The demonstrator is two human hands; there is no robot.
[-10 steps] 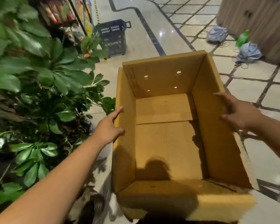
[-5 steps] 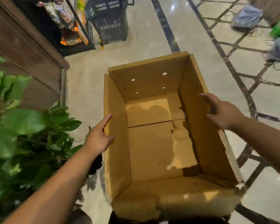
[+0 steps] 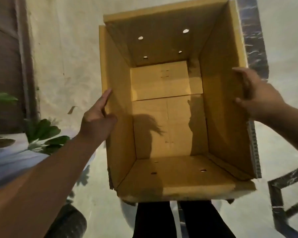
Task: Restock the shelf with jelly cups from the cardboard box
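Note:
The cardboard box [image 3: 220, 103] is open at the top and empty inside, with small round holes in its end walls. No jelly cups and no shelf are in sight. The box is held up above the floor. My left hand [image 3: 97, 117] holds the left wall at its rim, one finger stretched along the edge. My right hand [image 3: 255, 97] grips the right wall, fingers curled over its rim.
A pale glossy floor with dark inlaid lines [image 3: 253, 36] lies below. Green plant leaves [image 3: 45, 131] and a brown wooden panel [image 3: 5, 66] are at the left. My dark trouser legs [image 3: 179, 220] show under the box.
My view has tipped down and moved past the plants. The basket and bags have left the frame. Both hands keep their hold on the box walls.

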